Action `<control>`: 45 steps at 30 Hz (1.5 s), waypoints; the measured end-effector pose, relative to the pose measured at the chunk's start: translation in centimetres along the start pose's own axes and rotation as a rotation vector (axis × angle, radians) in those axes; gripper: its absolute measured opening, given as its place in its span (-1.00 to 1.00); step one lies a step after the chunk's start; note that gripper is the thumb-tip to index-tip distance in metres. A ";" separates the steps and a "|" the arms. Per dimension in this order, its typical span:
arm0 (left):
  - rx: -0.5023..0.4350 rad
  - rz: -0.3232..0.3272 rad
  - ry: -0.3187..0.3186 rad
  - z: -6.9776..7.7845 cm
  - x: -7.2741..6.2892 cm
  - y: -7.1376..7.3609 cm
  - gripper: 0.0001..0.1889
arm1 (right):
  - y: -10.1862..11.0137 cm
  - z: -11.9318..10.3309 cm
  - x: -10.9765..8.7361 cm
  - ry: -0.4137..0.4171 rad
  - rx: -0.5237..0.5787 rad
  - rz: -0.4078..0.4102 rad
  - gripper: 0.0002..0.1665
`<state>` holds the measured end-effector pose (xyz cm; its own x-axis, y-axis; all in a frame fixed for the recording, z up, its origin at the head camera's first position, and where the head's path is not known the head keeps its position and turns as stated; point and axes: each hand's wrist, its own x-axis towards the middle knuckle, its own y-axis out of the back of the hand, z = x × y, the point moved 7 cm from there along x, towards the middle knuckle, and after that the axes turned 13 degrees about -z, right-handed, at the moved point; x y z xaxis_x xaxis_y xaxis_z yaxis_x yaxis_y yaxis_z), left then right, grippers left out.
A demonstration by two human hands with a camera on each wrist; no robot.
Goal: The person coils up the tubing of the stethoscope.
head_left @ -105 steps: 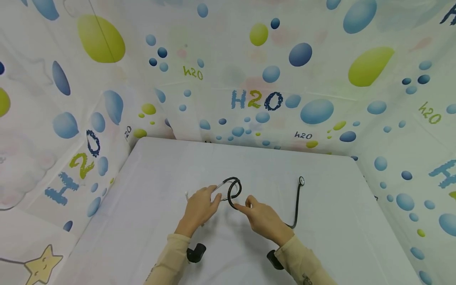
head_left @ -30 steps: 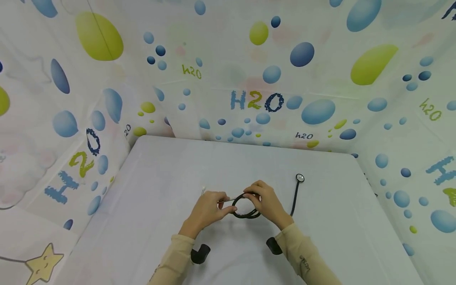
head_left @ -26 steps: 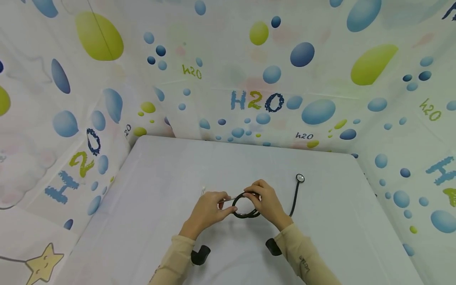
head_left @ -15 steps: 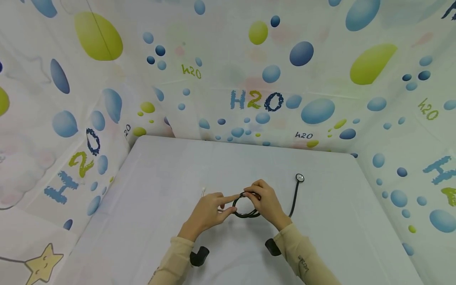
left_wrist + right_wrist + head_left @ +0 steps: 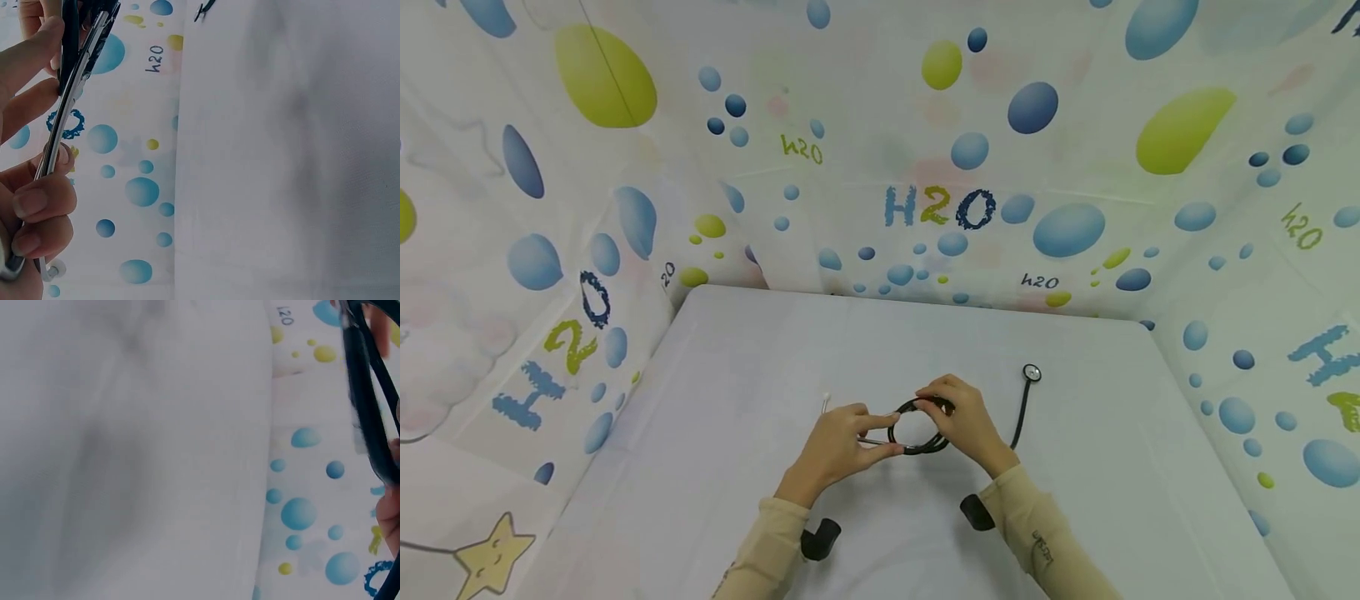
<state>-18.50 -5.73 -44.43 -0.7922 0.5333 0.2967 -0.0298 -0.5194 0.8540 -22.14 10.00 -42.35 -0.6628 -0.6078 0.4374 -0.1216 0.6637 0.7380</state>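
Observation:
A black stethoscope [image 5: 925, 451] is held between both hands above the table, its tubing coiled into a small ring. My left hand [image 5: 837, 446] grips its metal ear tubes [image 5: 59, 128], with fingers curled round them in the left wrist view; thumb and index fingertip reach the ring's left side. One pale eartip [image 5: 826, 397] sticks up behind that hand. My right hand [image 5: 964, 421] pinches the ring's upper right between thumb and fingers. In the right wrist view the doubled tubing [image 5: 365, 400] runs down to the fingers. The round chest piece [image 5: 1032, 373] lies at the tubing's far end, to the right.
A white table [image 5: 760, 350] spreads beneath the hands. Behind and beside it hangs a white curtain [image 5: 850, 108] printed with blue and green drops. Black wrist-worn devices show below the left sleeve [image 5: 760, 533] and beside the right sleeve [image 5: 1037, 533].
Earlier the tubing formed a loose loop near the left hand; now it is a round ring between both hands. The right hand moved up onto it. Lately the left index and thumb shifted along the ring.

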 end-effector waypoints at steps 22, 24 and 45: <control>-0.106 0.161 -0.046 -0.3 -0.6 1.5 -0.54 | -0.4 3.4 -1.5 -0.124 0.127 0.021 -0.78; -0.102 0.194 -0.045 -0.5 -0.6 1.6 -0.54 | -0.8 3.4 -1.7 -0.132 0.134 0.034 -0.78; -0.069 0.332 0.056 -0.7 -0.7 2.6 -0.50 | -5.4 -0.4 -2.5 -0.220 -0.110 -0.238 -0.65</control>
<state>-18.43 -7.92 -42.72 -0.7976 0.2916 0.5281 0.1955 -0.7033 0.6835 -19.53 7.79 -47.28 -0.7702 -0.6236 0.1336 -0.2196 0.4560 0.8625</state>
